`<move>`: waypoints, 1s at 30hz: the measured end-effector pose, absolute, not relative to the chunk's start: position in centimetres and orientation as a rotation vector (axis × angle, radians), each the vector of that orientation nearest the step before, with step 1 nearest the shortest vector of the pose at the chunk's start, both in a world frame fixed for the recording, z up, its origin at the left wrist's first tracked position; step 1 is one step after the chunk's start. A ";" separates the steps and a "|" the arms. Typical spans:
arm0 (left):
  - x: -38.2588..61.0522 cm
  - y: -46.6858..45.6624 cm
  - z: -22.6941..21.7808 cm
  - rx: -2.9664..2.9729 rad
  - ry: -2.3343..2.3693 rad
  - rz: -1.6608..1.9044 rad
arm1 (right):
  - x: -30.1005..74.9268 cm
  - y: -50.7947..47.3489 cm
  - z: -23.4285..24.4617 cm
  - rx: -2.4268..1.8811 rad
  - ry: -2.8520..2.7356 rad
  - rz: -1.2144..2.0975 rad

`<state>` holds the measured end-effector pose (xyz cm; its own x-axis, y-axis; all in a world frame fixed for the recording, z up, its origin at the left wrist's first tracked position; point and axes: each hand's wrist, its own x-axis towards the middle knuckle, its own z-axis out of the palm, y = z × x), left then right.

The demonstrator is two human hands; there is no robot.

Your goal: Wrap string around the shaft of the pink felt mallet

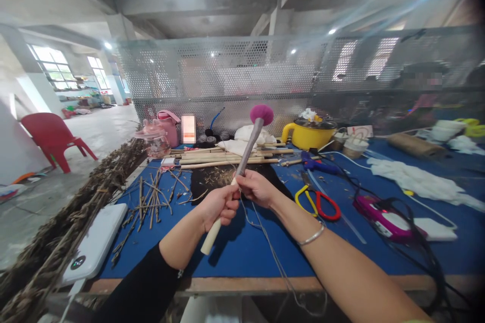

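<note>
Held aslant over the blue-covered table is a pale wooden stick (209, 242) with a round magenta head (262, 114) on its far end. Grey yarn wrapping (250, 147) covers its upper part. My left hand (221, 205) is closed around the bare lower part. Just above it, touching it, my right hand (258, 187) pinches the stick where the wrapping meets bare wood. From there a loose grey strand (270, 248) hangs over the table's front edge. What lies under the right fingertips is hidden.
Red-and-yellow-handled scissors (317, 203), a blue glue gun (318, 164) and a magenta device (388, 218) with cables lie right. Dry twigs (153, 197) and a white power bank (94, 242) are left. Behind are wooden sticks (231, 160), a yellow pot (308, 133) and a perforated screen (227, 78).
</note>
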<state>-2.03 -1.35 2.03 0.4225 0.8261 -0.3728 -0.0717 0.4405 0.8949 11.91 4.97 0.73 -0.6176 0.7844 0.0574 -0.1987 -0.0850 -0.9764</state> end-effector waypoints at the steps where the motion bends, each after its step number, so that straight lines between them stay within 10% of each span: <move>1: -1.9 -1.3 1.7 1.070 1.086 0.744 | 11.8 5.0 0.6 -0.700 -1.493 1.756; 7: -1.0 -1.6 0.1 1.819 1.789 0.979 | 11.3 5.1 0.3 -0.854 -1.522 1.647; 22: -2.2 -1.3 2.5 0.742 0.884 0.680 | 12.0 5.2 0.4 -0.663 -1.496 1.828; 30: -1.0 -1.6 0.2 1.760 1.732 1.072 | 11.4 5.0 0.5 -0.795 -1.503 1.694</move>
